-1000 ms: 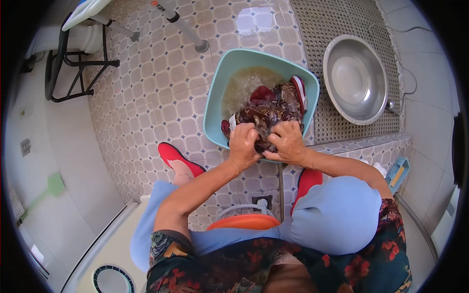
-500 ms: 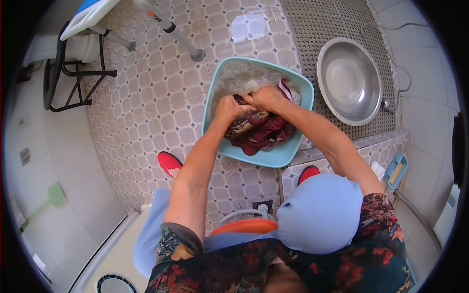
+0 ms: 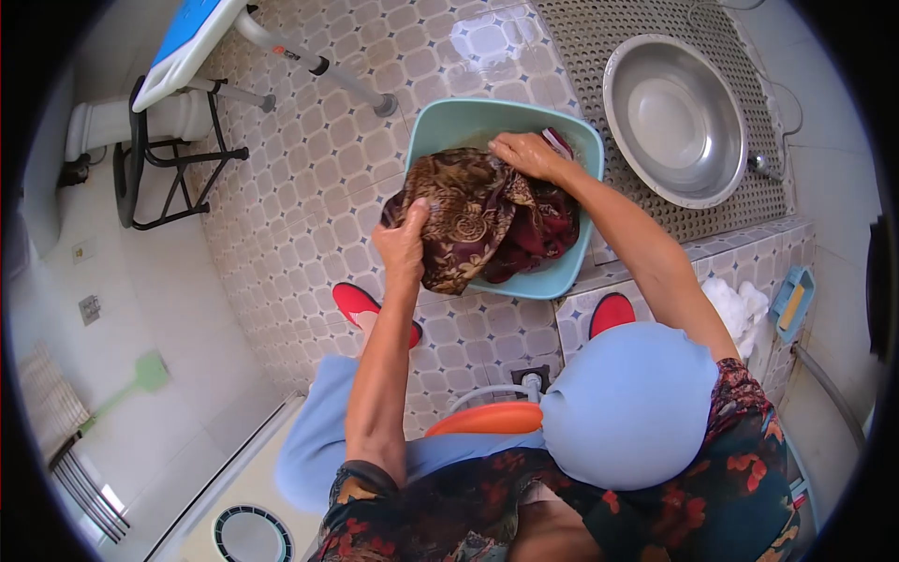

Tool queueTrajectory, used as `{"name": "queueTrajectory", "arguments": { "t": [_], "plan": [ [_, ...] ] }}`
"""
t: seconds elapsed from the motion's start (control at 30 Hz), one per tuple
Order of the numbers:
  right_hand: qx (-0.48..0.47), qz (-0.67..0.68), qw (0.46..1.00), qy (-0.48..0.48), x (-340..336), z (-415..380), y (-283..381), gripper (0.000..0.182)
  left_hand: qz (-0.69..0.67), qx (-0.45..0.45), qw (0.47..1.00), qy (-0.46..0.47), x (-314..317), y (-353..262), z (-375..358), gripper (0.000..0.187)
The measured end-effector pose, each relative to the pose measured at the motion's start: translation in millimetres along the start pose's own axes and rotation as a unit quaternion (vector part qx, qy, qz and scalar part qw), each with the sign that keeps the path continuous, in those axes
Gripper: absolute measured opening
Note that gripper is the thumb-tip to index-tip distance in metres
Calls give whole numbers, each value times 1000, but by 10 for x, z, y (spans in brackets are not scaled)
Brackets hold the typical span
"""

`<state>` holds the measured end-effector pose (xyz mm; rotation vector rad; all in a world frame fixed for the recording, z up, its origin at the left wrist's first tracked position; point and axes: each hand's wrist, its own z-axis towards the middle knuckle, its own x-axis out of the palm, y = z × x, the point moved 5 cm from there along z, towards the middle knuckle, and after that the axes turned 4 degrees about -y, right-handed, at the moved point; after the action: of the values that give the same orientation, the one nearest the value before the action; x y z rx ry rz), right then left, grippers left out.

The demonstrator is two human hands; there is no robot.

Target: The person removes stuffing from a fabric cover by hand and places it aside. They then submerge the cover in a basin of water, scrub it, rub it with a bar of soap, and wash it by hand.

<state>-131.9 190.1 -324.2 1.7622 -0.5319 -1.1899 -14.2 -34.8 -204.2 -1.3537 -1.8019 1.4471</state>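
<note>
A light blue plastic basin (image 3: 538, 284) stands on the tiled floor in front of me. Over its left part, brown patterned cloth (image 3: 464, 211) is spread out and hangs past the left rim. My left hand (image 3: 402, 245) grips this cloth at its left edge, thumb on top. My right hand (image 3: 526, 155) is closed on the cloth's upper right edge, above the basin. Dark red cloth (image 3: 540, 245) lies bunched in the basin's right side, below my right forearm. A white-striped edge shows near the right rim. Most of the basin's bottom is hidden.
A steel bowl (image 3: 676, 122) rests on a perforated mat (image 3: 599, 56) at the right. A blue-topped stool (image 3: 187, 37) and a black metal frame (image 3: 140, 178) stand at the upper left. White cloth (image 3: 733, 307) and a blue soap tray (image 3: 794, 302) lie at the right.
The brown patterned cloth has come up out of the water and been spread out. My left hand has moved left and down with its edge. My right hand has shifted slightly right and up.
</note>
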Motion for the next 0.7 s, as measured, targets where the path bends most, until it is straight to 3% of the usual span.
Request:
{"name": "queueTrajectory", "arguments": {
  "t": [0.07,0.13,0.27,0.33,0.4,0.43,0.57,0.63,0.7],
  "plan": [
    [11,-55,998,42,-24,-80,118,43,-52,2,998,-29,-170,-187,-43,29],
    [68,45,997,19,-86,-165,160,41,-110,47,993,-24,-248,-540,-173,31],
    [29,193,981,1,-69,-276,118,53,-107,129,985,-45,-369,-969,-312,40],
    [40,186,982,-20,-93,-379,173,46,-150,155,976,-30,-335,-1336,-469,34],
    [22,112,993,-15,-178,-477,320,35,-144,195,968,-67,-418,-1579,-569,39],
    [-45,88,992,-80,-214,-498,375,28,-155,200,966,-63,-448,-1682,-598,41],
    [-61,7,992,-111,-447,-531,454,27,-199,175,960,-90,-561,-1841,-671,45],
    [79,100,976,-178,-652,-535,372,27,-181,208,959,-61,-486,-1805,-643,45],
    [93,166,966,-177,-743,-495,295,28,-109,276,953,-59,-447,-1553,-546,45]
  ]
}}
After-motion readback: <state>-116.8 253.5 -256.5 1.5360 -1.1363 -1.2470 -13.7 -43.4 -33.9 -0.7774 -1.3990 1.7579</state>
